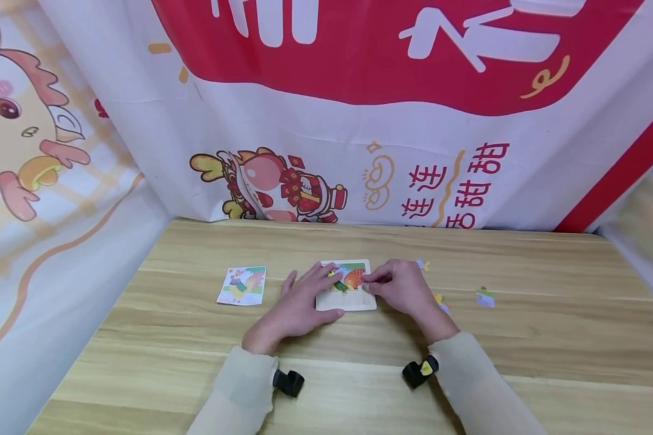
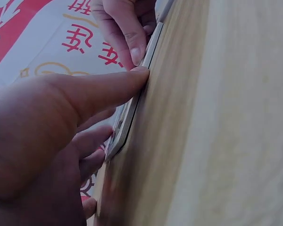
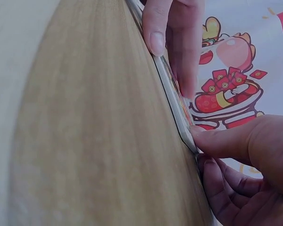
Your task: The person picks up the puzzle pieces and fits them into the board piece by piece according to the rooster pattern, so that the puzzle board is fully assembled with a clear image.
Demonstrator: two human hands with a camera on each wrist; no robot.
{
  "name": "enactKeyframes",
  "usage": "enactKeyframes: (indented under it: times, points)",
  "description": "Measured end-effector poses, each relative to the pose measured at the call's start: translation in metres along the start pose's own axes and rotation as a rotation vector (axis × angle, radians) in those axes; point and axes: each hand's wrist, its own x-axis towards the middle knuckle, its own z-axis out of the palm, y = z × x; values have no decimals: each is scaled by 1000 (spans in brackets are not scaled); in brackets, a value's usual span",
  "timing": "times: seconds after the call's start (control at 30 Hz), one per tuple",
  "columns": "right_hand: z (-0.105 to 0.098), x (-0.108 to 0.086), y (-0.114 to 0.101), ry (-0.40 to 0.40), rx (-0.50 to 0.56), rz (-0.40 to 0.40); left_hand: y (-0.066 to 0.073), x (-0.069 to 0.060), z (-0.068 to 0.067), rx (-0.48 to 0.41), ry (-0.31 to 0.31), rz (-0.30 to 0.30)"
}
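A small jigsaw puzzle board [image 1: 347,302] with a pale frame lies flat on the table. Its upper part carries a colourful picture of fitted pieces [image 1: 352,278], while bare backing shows below. Spread over the board's left side is my left hand [image 1: 305,302], fingers extended across the picture and thumb [image 2: 118,84] against the near edge. My right hand [image 1: 399,287] is at the board's right edge, thumb [image 3: 217,141] and index finger pinching what seems a puzzle piece, mostly hidden by the fingertips.
Left of the board lies a square picture card [image 1: 242,285] showing a bird. Loose jigsaw pieces lie to the right, one [image 1: 485,297] farthest out, others beside the right hand and wrist. A printed cloth [image 1: 305,121] hangs behind the wooden table [image 1: 359,374].
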Motion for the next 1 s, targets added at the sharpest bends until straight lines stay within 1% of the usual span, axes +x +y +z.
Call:
enactKeyframes:
  times: [0.17,0.3,0.37,0.47,0.6,0.8,1.0]
  points:
    - [0,0,-1,-5,5,25,-4,0,-4,36,11,-89]
    - [-1,1,1,-4,0,-4,-8,-1,-8,64,39,-132]
    - [-2,1,3,0,-8,-18,-10,-2,-10,55,49,-143]
    - [-3,1,4,2,-14,-12,-12,-2,-11,33,41,-146]
    - [-3,2,5,1,-16,-17,-14,-1,-11,15,26,-127]
    - [-3,1,4,-2,-14,-26,-14,-2,-11,-45,1,-114]
    - [-11,-1,6,-51,1,-25,-15,-2,-11,-51,-1,-95]
